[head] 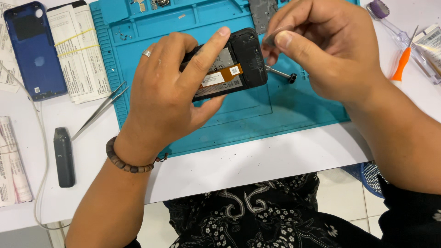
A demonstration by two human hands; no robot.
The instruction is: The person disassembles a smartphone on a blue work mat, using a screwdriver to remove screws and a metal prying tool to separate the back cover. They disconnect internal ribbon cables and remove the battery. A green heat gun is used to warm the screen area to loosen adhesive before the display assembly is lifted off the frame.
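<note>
Holding the opened black phone [227,64] in my left grip [170,92], fingers wrapped around it; right grip [317,50] pinches a small grey part [272,37] just above its edge.

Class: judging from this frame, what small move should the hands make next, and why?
Probably lower the small grey part pinched in the right hand onto the opened phone, since the left hand steadies it and the part hovers at its top edge.

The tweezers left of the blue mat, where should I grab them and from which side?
Grip the tweezers at the joined upper end near the mat, probably from above. They lie flat with the tips pointing down-left, and that end is thickest and nearest the left hand.
</note>
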